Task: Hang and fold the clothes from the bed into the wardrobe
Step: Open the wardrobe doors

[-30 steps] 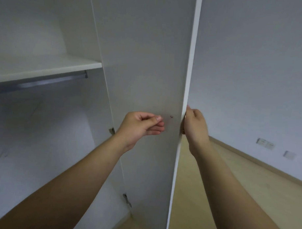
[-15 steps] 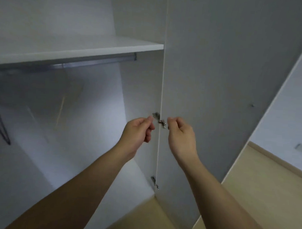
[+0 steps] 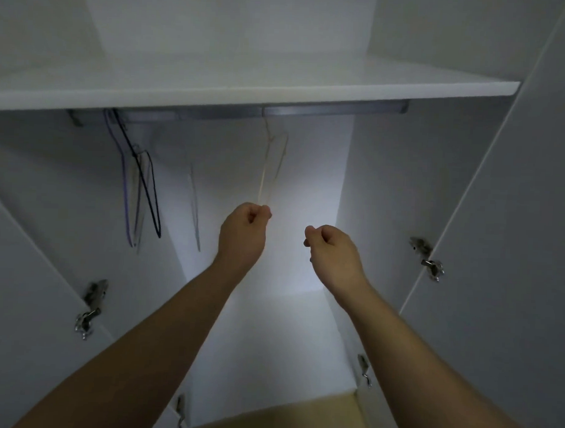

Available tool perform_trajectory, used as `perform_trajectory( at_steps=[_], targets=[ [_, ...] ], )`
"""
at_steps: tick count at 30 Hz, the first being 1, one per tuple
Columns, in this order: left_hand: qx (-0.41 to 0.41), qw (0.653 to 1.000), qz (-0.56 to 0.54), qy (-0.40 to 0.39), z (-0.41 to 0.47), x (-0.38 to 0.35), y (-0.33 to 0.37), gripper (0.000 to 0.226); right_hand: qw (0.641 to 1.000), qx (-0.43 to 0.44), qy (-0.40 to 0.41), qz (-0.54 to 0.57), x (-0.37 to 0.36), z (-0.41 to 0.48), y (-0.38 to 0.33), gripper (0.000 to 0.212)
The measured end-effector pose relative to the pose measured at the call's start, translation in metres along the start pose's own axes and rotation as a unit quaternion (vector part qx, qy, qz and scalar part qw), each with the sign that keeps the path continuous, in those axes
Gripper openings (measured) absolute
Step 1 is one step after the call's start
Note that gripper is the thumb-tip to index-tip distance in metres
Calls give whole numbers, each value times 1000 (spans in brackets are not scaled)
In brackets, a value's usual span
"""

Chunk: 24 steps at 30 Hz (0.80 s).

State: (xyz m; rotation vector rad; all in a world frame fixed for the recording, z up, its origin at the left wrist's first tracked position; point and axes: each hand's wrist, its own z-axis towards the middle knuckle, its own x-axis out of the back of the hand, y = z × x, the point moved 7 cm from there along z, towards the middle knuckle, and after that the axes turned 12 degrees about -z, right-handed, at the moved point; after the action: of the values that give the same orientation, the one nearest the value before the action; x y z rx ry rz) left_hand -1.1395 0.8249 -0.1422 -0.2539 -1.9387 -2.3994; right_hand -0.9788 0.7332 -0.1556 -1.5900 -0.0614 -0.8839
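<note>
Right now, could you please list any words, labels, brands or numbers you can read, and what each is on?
None: no text shows on the shelf, rail, pale hanger, dark hangers, right door or its hinge; the picture is dim and slightly blurred.

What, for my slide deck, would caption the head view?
Left hand pinches a pale hanger on the wardrobe rail; right hand curled, empty.
</note>
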Motion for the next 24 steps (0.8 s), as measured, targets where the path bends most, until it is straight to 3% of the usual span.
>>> perform_trajectory(
  at_steps=[3, 6, 10, 12, 18, 21, 24],
  targets=[
    [22, 997, 55, 42, 33, 10, -11, 24, 999, 1, -36, 1, -17, 32, -3, 40],
    [82, 993, 76, 22, 75, 7, -38, 49, 998, 3, -66, 1, -29, 59, -7, 38],
    [242, 970, 0, -26, 113, -5, -77, 92, 997, 6, -72, 7, -31, 84, -9, 38],
    [283, 957, -28, -51, 120, -14, -85, 99, 998, 3, -68, 0, -29, 93, -7, 37],
    [323, 922, -167, -132, 127, -43, -93, 55, 999, -15, -32, -18, -18, 112, -3, 36],
    [289, 939, -147, -116, 131, -52, -89, 32, 999, -21, -14, -23, -12, 119, -5, 36],
    [229, 962, -109, -100, 134, -54, -77, 26, 999, -25, 7, -20, -6, 125, -7, 36]
  ],
)
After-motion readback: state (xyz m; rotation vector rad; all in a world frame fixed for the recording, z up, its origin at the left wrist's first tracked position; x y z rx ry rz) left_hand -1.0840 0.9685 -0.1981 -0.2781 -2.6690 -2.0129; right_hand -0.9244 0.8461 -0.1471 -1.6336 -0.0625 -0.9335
